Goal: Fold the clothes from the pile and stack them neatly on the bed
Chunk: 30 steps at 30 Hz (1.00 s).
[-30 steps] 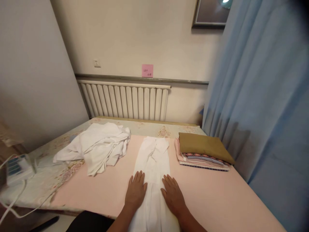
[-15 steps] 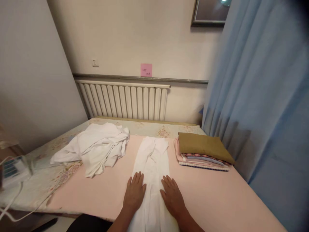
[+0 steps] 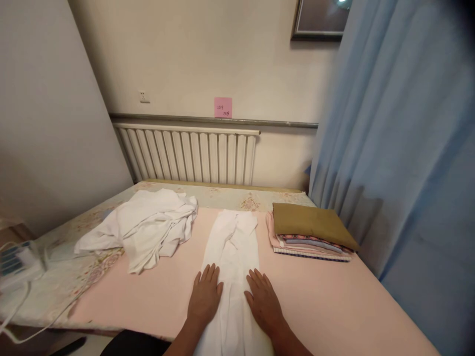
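Observation:
A pair of white trousers [image 3: 230, 252] lies lengthwise in front of me on a pink sheet [image 3: 159, 301], waist end away from me and the lower end running out of view at the bottom. My left hand [image 3: 206, 294] rests flat on its left edge, fingers stretched out. On the opposite edge lies my right hand [image 3: 263, 299], also flat with the fingers extended. Neither hand grips the cloth. Some creases show near the waist and down the middle.
Left of the trousers is a crumpled heap of white cloth [image 3: 152, 222]. A folded stack topped by an olive cloth [image 3: 311, 220] sits at the right. A white device with cables [image 3: 22, 264] stands at far left. Beyond the bed is a radiator [image 3: 193, 153]; a blue curtain [image 3: 386, 128] hangs right.
The whole view has shifted very slightly, so everything sits a little further left. Both hands stay flat at the same place on the trousers.

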### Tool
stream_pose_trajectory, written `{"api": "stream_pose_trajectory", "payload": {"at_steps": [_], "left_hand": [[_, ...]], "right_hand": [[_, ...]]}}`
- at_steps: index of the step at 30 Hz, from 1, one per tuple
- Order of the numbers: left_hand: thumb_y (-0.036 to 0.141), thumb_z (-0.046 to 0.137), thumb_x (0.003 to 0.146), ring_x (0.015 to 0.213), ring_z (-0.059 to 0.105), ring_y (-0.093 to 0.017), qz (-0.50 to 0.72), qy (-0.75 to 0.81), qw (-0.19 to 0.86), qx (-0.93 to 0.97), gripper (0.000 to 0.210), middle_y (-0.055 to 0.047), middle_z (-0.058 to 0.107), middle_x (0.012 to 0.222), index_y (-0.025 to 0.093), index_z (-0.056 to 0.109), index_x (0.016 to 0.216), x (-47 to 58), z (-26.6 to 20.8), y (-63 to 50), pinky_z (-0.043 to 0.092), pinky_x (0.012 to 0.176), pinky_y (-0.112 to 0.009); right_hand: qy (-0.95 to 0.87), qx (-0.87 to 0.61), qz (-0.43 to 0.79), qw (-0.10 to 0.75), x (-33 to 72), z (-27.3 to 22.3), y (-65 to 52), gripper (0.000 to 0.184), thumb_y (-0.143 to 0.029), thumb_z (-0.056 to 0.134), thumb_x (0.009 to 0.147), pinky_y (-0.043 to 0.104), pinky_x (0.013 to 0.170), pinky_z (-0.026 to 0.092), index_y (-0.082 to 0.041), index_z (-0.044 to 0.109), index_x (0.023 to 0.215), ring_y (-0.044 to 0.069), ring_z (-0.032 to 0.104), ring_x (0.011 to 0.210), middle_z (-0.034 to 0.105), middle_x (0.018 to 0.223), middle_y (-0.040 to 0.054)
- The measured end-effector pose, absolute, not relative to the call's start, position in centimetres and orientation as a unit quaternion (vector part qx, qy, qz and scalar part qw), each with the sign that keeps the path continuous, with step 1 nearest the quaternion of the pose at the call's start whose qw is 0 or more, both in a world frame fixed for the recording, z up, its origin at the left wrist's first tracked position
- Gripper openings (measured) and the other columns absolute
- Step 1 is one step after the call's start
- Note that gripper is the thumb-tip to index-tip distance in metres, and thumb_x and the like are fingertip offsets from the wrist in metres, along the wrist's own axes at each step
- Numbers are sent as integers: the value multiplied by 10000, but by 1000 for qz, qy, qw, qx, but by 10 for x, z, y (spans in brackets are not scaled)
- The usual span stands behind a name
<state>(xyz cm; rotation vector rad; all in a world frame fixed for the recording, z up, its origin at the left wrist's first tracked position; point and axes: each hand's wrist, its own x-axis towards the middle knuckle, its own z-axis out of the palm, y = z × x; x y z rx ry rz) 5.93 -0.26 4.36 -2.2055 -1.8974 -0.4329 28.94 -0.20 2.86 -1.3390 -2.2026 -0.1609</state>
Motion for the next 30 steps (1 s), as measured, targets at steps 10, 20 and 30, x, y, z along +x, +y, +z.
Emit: {"api": "stream_pose_trajectory", "payload": {"at_steps": [10,20,30], "left_hand": [[349,324,933,1352,384,-257,-147,-645,84,-745,489,-86,473,1439,172,486,1359,61,46,-3,287,1099,-484],[347,329,932,1344,399,-265,-166,-636,94,-748,484,-89,488,1426,170,497,1350,59,44,-3,308,1091,-494],[349,336,930,1346,395,-260,-175,-635,98,-746,483,-91,487,1427,176,493,1353,58,40,-2,299,1095,-494]], "right_hand": [[-814,-506,-67,277,287,28,-3,368,-282,475,915,442,1098,324,-187,584,1253,246,454,1295,562,1342,55],[-817,-503,-62,276,288,33,-4,373,-301,450,928,434,1097,331,-193,583,1259,242,453,1297,558,1347,52],[-815,-508,-61,271,287,32,-4,370,-278,463,917,428,1102,324,-186,587,1253,238,447,1302,556,1349,52]]}}
